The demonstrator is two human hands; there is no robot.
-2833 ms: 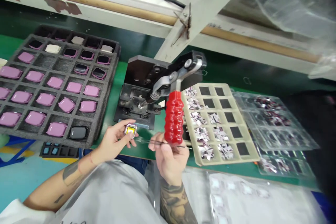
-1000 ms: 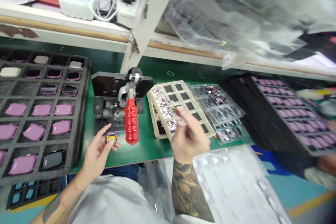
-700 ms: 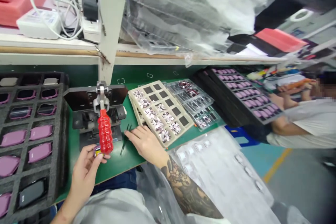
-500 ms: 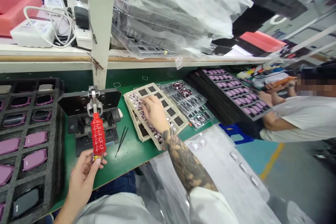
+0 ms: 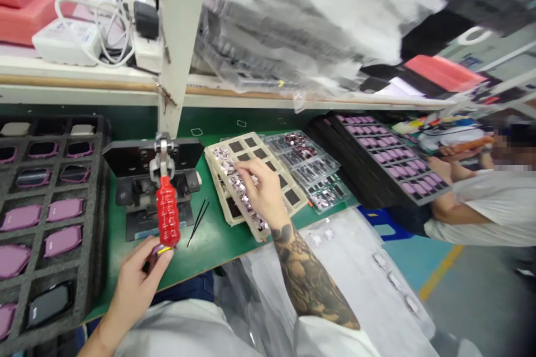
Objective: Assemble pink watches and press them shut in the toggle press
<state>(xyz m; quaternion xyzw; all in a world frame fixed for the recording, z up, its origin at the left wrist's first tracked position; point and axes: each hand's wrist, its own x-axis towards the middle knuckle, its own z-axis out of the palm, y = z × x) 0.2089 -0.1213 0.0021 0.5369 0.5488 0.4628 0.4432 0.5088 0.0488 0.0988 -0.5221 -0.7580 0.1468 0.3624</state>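
My left hand (image 5: 140,276) is closed around a small purple case (image 5: 158,249) with a yellow strip on it, largely hidden by the fingers. It is just below the red handle (image 5: 168,215) of a toggle clamp on a black metal fixture (image 5: 140,192). Over a beige compartment tray (image 5: 238,145), my right hand (image 5: 263,189) has thumb and forefinger brought together at the row of small shiny pinkish parts (image 5: 243,189). Whether a part sits between those fingertips cannot be made out. Black tweezers (image 5: 198,222) lie on the green table between the fixture and the tray.
At left, a grey foam tray (image 5: 90,223) holds purple cases and dark-faced frames. Clear plastic trays (image 5: 299,159) of parts lie beyond the beige tray. Stacked black trays (image 5: 360,178) carry purple pieces, near a co-worker (image 5: 481,206). A shelf post (image 5: 176,50) rises behind the fixture.
The view has swung slightly left, so everything sits further right. My left fingers have curled more around the purple case and turned it. My right hand has shifted slightly over the small parts.
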